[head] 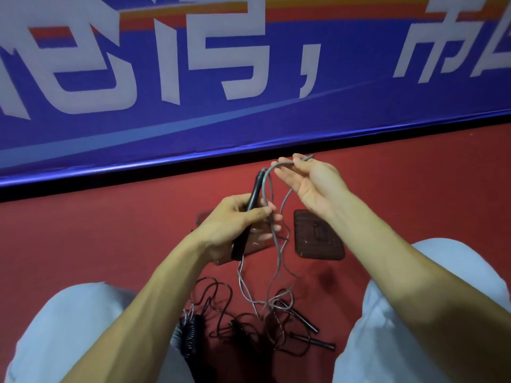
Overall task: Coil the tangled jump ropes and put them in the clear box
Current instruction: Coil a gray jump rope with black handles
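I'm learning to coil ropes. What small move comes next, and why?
Probably lay the thin grey rope loop from the right hand into the left hand, which grips the black stick handle; the rope's tail trails uncoiled into the floor tangle.

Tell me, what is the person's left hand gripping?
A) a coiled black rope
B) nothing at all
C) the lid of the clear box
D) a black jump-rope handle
D: the left hand curls round the black handle, while the right hand holds up a loop of grey rope.
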Available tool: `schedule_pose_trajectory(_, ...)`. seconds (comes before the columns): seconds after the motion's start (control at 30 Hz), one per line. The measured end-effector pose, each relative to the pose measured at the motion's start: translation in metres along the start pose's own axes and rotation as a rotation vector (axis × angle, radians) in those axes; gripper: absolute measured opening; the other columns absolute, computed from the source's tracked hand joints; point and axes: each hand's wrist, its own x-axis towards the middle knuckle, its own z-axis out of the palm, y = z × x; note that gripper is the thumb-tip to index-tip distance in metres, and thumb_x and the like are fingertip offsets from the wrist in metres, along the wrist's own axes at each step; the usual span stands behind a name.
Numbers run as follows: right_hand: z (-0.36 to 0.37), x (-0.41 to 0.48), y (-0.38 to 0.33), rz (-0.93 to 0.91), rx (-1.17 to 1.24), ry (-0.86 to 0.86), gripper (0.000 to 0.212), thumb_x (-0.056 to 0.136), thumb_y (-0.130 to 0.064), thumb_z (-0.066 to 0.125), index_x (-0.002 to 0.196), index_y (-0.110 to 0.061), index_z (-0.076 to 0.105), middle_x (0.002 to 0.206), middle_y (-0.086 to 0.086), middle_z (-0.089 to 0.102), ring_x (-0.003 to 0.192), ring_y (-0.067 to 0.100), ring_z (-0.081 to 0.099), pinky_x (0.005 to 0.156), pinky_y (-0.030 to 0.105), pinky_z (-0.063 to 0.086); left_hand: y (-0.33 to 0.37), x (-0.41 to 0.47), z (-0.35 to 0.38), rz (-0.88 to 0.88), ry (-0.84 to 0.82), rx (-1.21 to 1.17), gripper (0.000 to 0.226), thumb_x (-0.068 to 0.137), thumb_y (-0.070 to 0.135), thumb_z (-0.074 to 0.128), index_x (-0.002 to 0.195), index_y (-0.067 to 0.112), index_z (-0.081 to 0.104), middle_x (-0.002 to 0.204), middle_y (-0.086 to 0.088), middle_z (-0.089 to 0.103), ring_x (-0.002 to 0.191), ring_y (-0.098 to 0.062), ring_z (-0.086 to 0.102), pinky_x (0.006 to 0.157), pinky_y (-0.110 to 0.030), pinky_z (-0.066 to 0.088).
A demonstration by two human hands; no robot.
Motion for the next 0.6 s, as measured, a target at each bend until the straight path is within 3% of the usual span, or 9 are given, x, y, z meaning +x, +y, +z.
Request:
schedule_pose_trajectory(0.23,-0.005,-0.003,0.011,0.073,-0.602,-0.103,0.018,0.098,-0.007,0.048,0.112,-0.004,0.058,0.103,0.013,0.070,0.083,0.026,0.070,0.062,0.030,0.059,0.011,0.007,-0.006,0.206,0.290,-0.371,0.006,0.097,0.008,0.053,0.096,0.006,0.059,0.087,-0.011,0.074,0.080,-0.025,0.073,0.075,-0.033,0.060)
schedule_pose_trajectory(0.33,-0.005,-0.004,0.019,0.099,-0.899,-0.194,0.026,0.092,0.004,0.047,0.111,-0.006,0.063,0.098,0.012,0.071,0.081,0.018,0.068,0.072,0.025,0.055,0.017,0.006,-0.011,0.270,0.358,-0.532,0.007,0.097,0.006,0.053,0.095,0.004,0.058,0.090,-0.015,0.072,0.086,-0.028,0.073,0.078,-0.036,0.060)
schedule_pose_trajectory(0.43,-0.005,-0.008,0.027,0.119,-1.223,-0.335,0.039,0.084,0.012,0.041,0.106,-0.009,0.066,0.106,0.013,0.071,0.088,0.016,0.063,0.074,0.028,0.045,0.019,0.005,-0.018,0.318,0.390,-0.649,0.010,0.097,0.007,0.053,0.104,-0.001,0.055,0.093,-0.018,0.072,0.092,-0.031,0.072,0.073,-0.035,0.061)
schedule_pose_trajectory(0.5,-0.007,-0.011,0.037,0.138,-1.393,-0.456,0.034,0.086,0.009,0.046,0.103,-0.013,0.064,0.098,0.014,0.068,0.085,0.020,0.057,0.072,0.031,0.045,0.018,0.006,-0.021,0.348,0.408,-0.693,0.016,0.098,0.007,0.053,0.111,-0.002,0.052,0.092,-0.017,0.074,0.094,-0.031,0.072,0.072,-0.034,0.060)
schedule_pose_trajectory(0.6,-0.008,-0.014,0.048,0.233,-1.422,-0.488,0.018,0.095,0.000,0.046,0.091,-0.017,0.052,0.087,0.013,0.057,0.081,0.023,0.056,0.065,0.034,0.054,0.017,0.008,-0.022,0.371,0.440,-0.676,0.012,0.098,0.006,0.052,0.109,0.000,0.052,0.095,-0.018,0.072,0.092,-0.031,0.072,0.072,-0.035,0.061)
